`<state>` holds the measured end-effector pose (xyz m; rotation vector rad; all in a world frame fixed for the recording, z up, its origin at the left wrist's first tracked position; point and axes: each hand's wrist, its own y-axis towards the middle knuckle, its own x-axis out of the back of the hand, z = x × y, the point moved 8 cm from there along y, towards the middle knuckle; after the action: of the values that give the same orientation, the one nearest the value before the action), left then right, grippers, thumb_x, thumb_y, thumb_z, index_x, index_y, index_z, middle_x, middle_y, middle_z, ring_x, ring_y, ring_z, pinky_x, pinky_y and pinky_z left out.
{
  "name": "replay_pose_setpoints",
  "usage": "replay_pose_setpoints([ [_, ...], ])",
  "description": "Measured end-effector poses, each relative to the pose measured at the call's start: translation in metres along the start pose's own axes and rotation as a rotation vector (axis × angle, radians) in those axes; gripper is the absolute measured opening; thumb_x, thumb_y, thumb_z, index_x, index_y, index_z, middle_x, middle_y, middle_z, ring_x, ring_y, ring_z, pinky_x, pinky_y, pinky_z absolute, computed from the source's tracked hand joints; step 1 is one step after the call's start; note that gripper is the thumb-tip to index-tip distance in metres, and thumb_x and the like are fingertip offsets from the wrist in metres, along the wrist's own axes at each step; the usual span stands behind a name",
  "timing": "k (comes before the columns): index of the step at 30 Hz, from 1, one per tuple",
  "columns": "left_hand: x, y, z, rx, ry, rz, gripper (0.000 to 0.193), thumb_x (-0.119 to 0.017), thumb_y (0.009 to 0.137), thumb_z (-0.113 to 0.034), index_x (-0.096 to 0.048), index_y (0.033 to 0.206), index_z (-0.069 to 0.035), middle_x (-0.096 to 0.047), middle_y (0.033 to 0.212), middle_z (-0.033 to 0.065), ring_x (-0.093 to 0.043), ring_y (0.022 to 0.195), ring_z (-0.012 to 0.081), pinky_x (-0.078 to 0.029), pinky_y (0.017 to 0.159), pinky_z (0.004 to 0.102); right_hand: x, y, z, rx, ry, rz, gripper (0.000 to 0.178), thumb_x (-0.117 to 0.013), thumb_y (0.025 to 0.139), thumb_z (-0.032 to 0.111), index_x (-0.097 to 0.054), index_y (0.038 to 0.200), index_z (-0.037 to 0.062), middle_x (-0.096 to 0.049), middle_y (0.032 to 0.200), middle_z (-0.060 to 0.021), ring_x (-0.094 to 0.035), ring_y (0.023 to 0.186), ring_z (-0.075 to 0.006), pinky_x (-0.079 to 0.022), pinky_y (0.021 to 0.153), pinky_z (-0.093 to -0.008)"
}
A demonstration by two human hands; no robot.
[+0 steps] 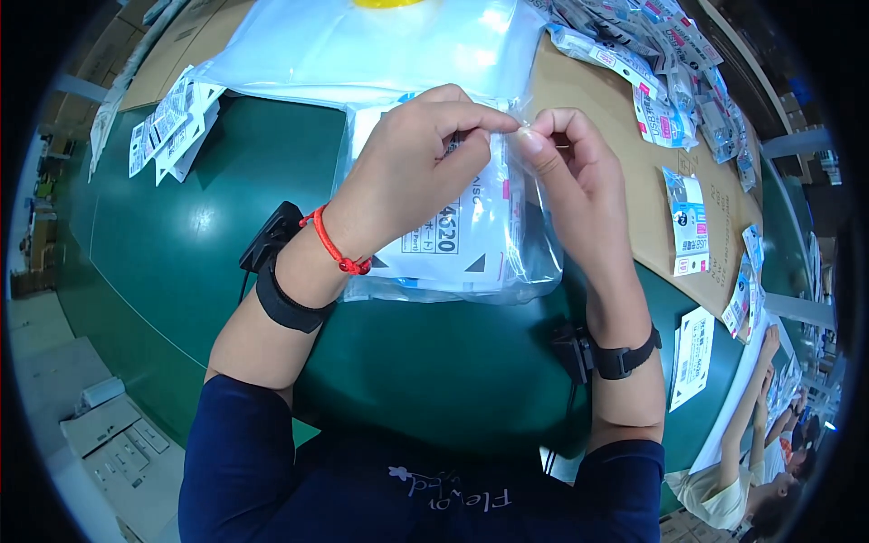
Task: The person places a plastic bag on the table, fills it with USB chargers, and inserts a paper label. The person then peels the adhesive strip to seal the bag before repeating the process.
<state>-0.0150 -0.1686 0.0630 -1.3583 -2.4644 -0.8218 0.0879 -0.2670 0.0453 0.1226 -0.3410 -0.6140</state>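
A clear plastic bag (541,262) lies on the green table in front of me, with a white printed sheet (425,262) showing through it. At the bag's upper right edge my right hand (579,172) pinches the film between thumb and index finger. My left hand (421,158) reaches across the bag from the left, index finger and thumb closed at the same bit of film, almost touching the right fingertips. The left hand covers part of the sheet. What else is inside the bag is hard to make out.
A stack of clear plastic bags (362,54) lies at the far side, a yellow round object (387,3) on it. White printed cards (176,127) sit at left, more cards (692,357) at right. Small packaged goods (670,118) cover the cardboard (647,204). People (747,452) work at right.
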Motion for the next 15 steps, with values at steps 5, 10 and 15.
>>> replay_pose_setpoints([
  [5, 0.000, 0.001, -0.002, -0.010, 0.025, 0.002, 0.022, -0.054, 0.083, -0.001, -0.070, 0.098, -0.004, -0.053, 0.073, 0.0070, -0.051, 0.057, 0.0134, -0.042, 0.053, 0.0259, 0.004, 0.002, -0.005, -0.066, 0.207, 0.049, 0.015, -0.057, 0.093, 0.019, -0.055, 0.095, 0.0042, -0.053, 0.084, 0.0023, -0.047, 0.077, -0.0051, -0.038, 0.072, -0.0191],
  [10, 0.000, 0.000, 0.000, 0.000, 0.019, 0.012, 0.023, -0.054, 0.082, 0.000, -0.070, 0.099, -0.005, -0.052, 0.072, 0.0070, -0.050, 0.057, 0.0137, -0.041, 0.053, 0.0262, 0.003, 0.002, -0.011, -0.127, 0.365, 0.069, 0.015, -0.056, 0.094, 0.019, -0.055, 0.096, 0.0046, -0.054, 0.085, 0.0013, -0.048, 0.080, -0.0063, -0.038, 0.073, -0.0202],
  [15, -0.001, 0.001, -0.002, -0.019, 0.026, 0.006, 0.025, -0.054, 0.082, 0.000, -0.070, 0.101, -0.005, -0.052, 0.071, 0.0071, -0.049, 0.056, 0.0143, -0.041, 0.053, 0.0267, 0.013, 0.007, -0.012, -0.116, 0.466, 0.033, 0.015, -0.055, 0.094, 0.018, -0.055, 0.101, 0.0046, -0.059, 0.091, -0.0031, -0.053, 0.083, -0.0085, -0.041, 0.073, -0.0215],
])
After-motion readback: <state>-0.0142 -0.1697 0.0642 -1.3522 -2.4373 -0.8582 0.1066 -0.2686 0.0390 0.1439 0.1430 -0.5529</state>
